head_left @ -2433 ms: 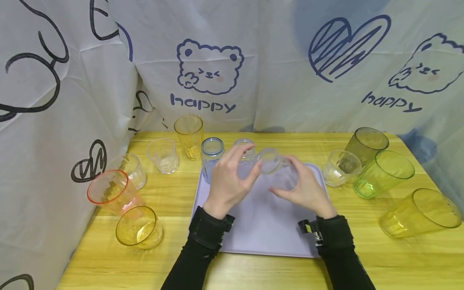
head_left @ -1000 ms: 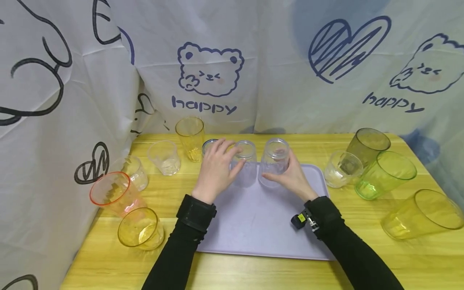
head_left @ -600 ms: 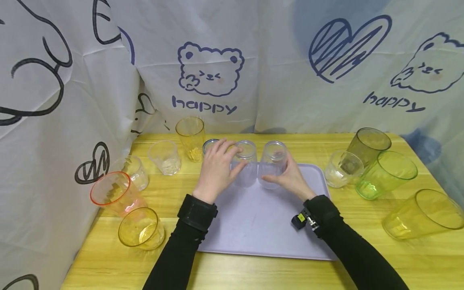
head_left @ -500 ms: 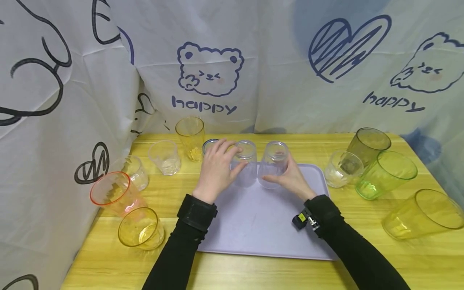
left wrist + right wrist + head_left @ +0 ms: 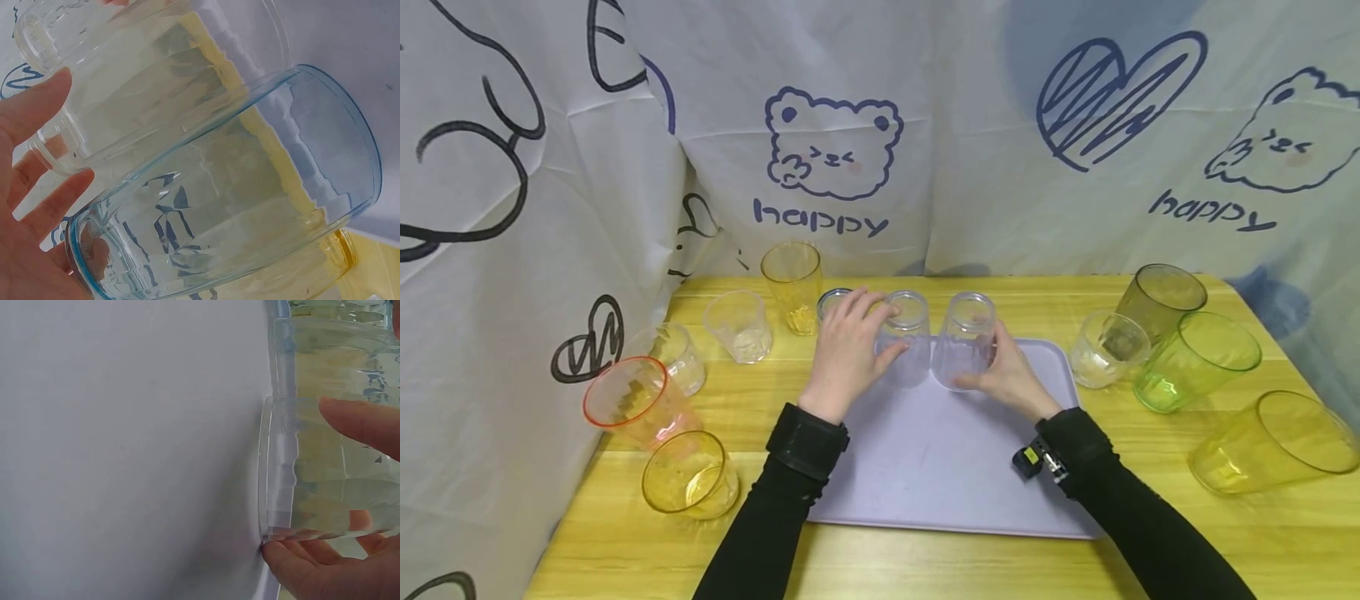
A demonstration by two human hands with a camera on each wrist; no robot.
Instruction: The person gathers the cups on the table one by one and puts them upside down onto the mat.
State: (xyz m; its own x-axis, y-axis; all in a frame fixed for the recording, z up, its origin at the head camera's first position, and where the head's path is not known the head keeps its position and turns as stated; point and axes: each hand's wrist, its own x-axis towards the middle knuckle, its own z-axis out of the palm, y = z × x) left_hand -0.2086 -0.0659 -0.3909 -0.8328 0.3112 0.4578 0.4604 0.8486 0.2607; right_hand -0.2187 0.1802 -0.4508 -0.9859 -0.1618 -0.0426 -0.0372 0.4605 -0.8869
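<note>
Three upside-down drinking glasses line the back of a lilac tray [image 5: 955, 467]: a blue-tinted glass [image 5: 212, 200], a middle clear glass [image 5: 907, 354] and a right clear glass [image 5: 964, 350]. My left hand [image 5: 842, 350] lies across the blue-tinted glass in the head view, hiding most of it. Its relaxed fingers and thumb rest about the base end of the middle glass. My right hand [image 5: 1011, 371] is at the right clear glass, thumb low in front and fingers along its right side, with a loose hold. A fingertip [image 5: 275, 553] meets its lower rim in the right wrist view.
Left of the tray stand a tall amber glass [image 5: 792, 287], clear glasses [image 5: 741, 329], a red-rimmed glass [image 5: 636, 400] and a yellow glass [image 5: 691, 475]. Right of it are clear [image 5: 1105, 350], grey [image 5: 1159, 308], green [image 5: 1195, 362] and yellow [image 5: 1270, 442] glasses, close to the tray edge.
The right clear glass was tilted in the air between the hands; now it stands upside down beside the middle one. Lately my right thumb has slipped rightward and down on it. My left hand stays.
</note>
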